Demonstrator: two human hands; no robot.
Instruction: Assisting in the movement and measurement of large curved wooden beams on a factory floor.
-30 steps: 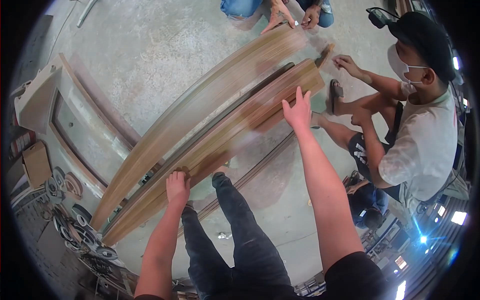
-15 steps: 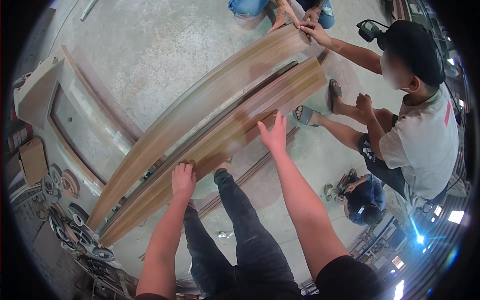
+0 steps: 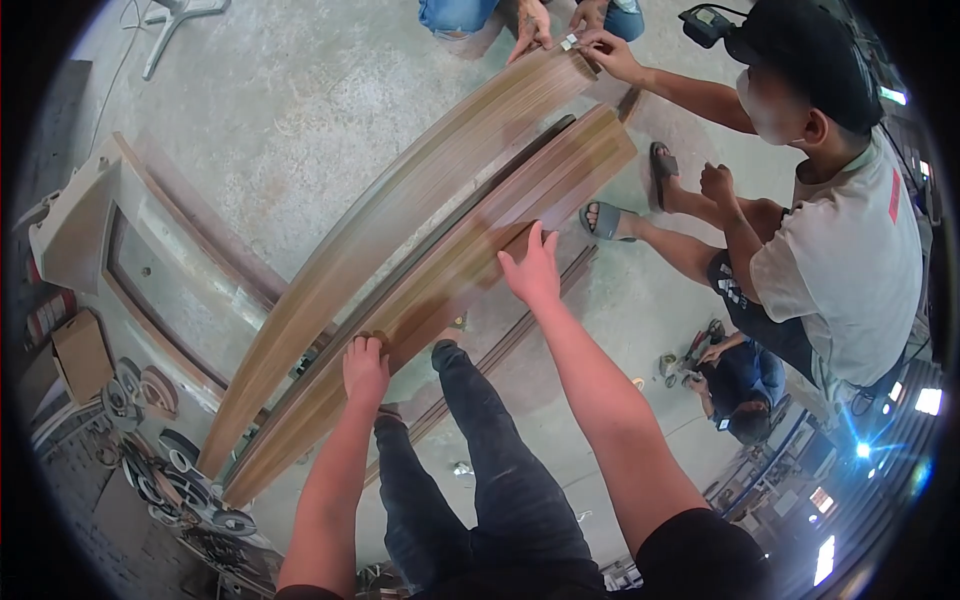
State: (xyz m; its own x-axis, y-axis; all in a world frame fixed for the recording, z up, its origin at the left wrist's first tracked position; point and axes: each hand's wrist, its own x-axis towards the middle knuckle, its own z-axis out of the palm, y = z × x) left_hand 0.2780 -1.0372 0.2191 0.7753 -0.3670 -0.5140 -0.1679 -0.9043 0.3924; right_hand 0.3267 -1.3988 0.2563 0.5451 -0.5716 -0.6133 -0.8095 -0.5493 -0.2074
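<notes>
Two long curved wooden pieces lie side by side, slanting from lower left to upper right: a far wooden piece [image 3: 400, 185] and a near wooden piece [image 3: 468, 245] with grooves along its length. My left hand [image 3: 366, 368] has its fingers curled over the near piece's front edge, toward its lower left part. Farther right along that edge, my right hand [image 3: 532, 272] grips it, thumb and forefinger spread in a V; its other fingers are partly hidden. A dark strip [image 3: 505, 178] runs between the two pieces.
At right crouches a co-worker [image 3: 820, 230] in a cap, one hand at the far piece's end beside another person's hands [image 3: 530, 28]. Left lies a curved frame [image 3: 190, 250]. Thin strips [image 3: 500, 350] lie behind my legs; coiled rolls [image 3: 140, 480] and a cardboard box [image 3: 82, 355] sit lower left.
The view has shifted slightly, moving the wooden pieces within it. My right hand's fingers have drawn in on the near piece's edge. A small white item now shows at the far piece's upper end.
</notes>
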